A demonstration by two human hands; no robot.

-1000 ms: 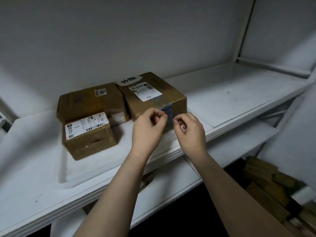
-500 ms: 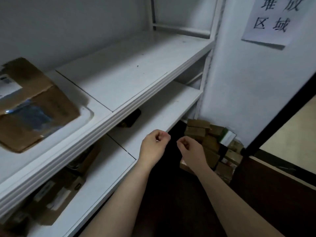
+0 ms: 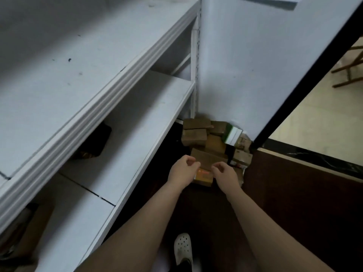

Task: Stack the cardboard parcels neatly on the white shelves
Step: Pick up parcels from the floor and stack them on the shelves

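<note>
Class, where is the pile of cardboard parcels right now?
The pile of cardboard parcels sits on the floor in the corner, right of the lower shelf, just beyond both hands.

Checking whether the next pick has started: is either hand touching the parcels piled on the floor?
Cannot tell. In the head view the left hand and right hand overlap the parcels, curled and empty.

Both forearms bare to the frame edge, no sleeves showing. Left hand (image 3: 183, 169) and right hand (image 3: 225, 174): no gloves, rings or watch. One foot visible in a white clog-style shoe (image 3: 183, 250) with round perforations on top.
</note>
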